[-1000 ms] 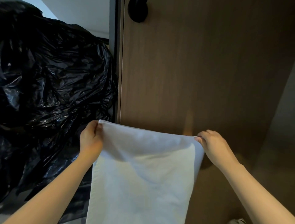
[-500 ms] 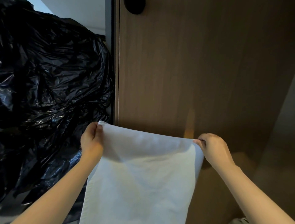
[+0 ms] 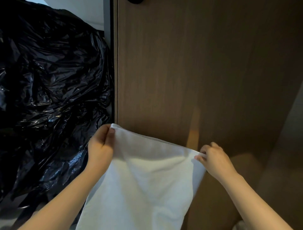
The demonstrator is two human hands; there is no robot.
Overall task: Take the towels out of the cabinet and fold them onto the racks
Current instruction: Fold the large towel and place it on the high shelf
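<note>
towel [image 3: 147, 183] btm cut off by frame edge, black knob [image 3: 135, 1] mostly cropped at top, right hand [image 3: 214, 160] slightly blurred

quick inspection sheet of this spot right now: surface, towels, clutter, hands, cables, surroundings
surface: nothing seen; no rack or shelf in view
job's things: one white towel, held up by its top edge, hanging in front of the wooden panel
clutter: crumpled black plastic bag left of the panel
grippers: left hand pinches the towel's top left corner; right hand pinches its top right corner
cables: nothing seen
surroundings: dim light; white wall above the bag
</note>
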